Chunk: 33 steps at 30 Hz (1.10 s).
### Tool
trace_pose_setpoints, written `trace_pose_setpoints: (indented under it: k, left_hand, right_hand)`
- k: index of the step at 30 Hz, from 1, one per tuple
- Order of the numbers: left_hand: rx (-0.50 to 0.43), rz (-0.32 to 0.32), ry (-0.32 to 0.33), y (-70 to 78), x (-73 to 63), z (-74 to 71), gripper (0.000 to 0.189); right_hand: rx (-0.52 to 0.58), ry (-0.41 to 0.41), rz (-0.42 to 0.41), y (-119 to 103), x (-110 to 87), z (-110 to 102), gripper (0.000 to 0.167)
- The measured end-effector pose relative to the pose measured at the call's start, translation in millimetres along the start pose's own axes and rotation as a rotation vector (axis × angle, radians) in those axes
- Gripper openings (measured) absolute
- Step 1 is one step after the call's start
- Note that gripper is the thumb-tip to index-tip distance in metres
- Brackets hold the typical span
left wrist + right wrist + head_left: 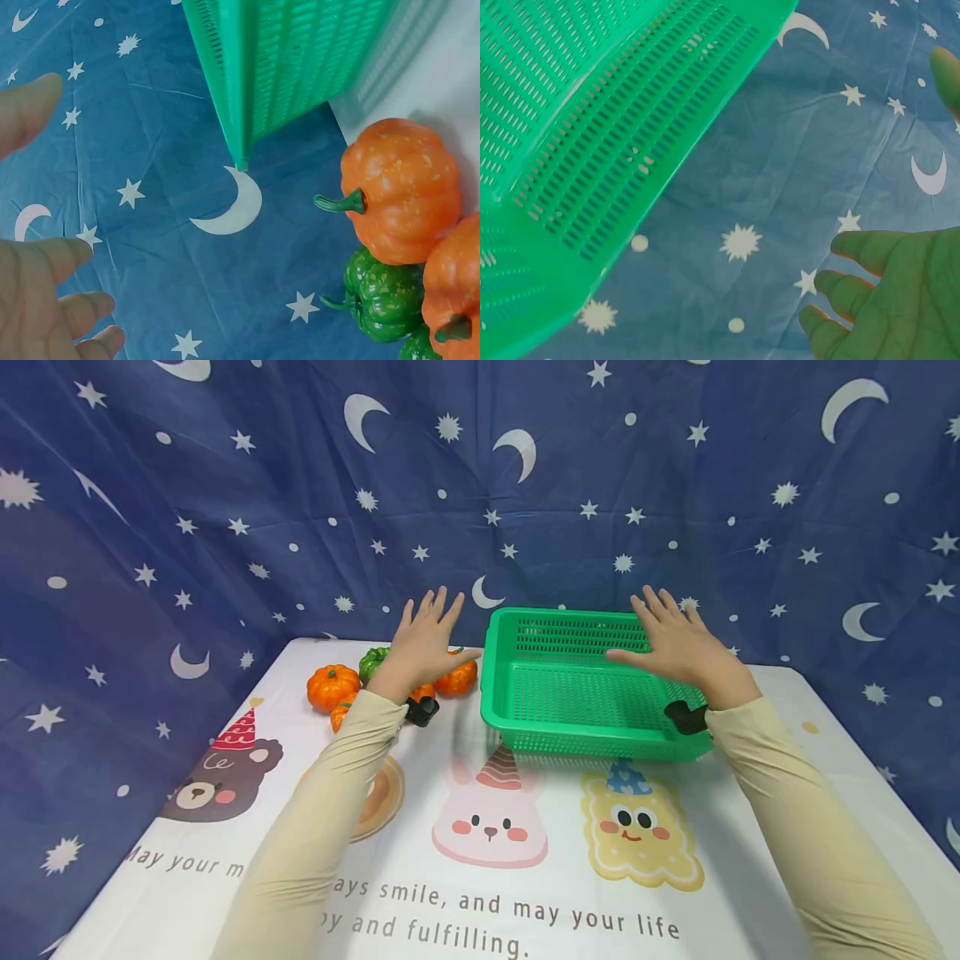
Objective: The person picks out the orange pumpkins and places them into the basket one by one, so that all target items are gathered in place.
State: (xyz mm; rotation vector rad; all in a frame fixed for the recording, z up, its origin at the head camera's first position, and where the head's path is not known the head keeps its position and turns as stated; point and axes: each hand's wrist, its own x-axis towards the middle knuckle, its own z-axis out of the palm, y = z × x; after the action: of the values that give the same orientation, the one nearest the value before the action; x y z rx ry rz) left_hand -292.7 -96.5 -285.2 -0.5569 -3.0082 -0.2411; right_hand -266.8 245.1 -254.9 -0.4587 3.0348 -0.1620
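My left hand [424, 647] is held up with its fingers spread, above a group of small pumpkins and left of a green plastic basket [498, 727]. It holds nothing. Over the basket's right part hovers my right hand [675, 643], fingers spread and nothing in it. Below and around the left hand lie an orange pumpkin [332, 687], another orange pumpkin [459, 677] beside the basket, and a green pumpkin [371, 662]; others are partly hidden by the hand and wrist. The left wrist view shows an orange pumpkin [401, 191] next to a glossy green pumpkin [382, 294].
A white tablecloth [480, 814] printed with cartoon animals and lettering covers the table. Behind it hangs a dark blue curtain [420, 468] with moons and stars. Each wrist carries a small black device, such as the one at the left wrist [422, 711].
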Motion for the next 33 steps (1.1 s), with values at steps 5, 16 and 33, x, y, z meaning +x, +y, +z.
trace_pose_setpoints:
  k: [5,16,33]
  left_hand:
    - [0.015,0.006,-0.004,-5.7,-1.2,1.5,0.087]
    - [-0.047,-0.007,-0.002,-19.4,-8.3,-0.6,0.090]
    - [-0.178,-0.005,0.008,-47.0,-39.9,19.4,0.089]
  right_hand:
    - [-0.018,-0.001,0.011,9.8,-4.9,-2.6,0.103]
    - [-0.021,-0.006,0.007,21.7,-15.9,-9.3,0.102]
    - [0.108,-0.021,-0.014,55.6,-34.4,-1.1,0.093]
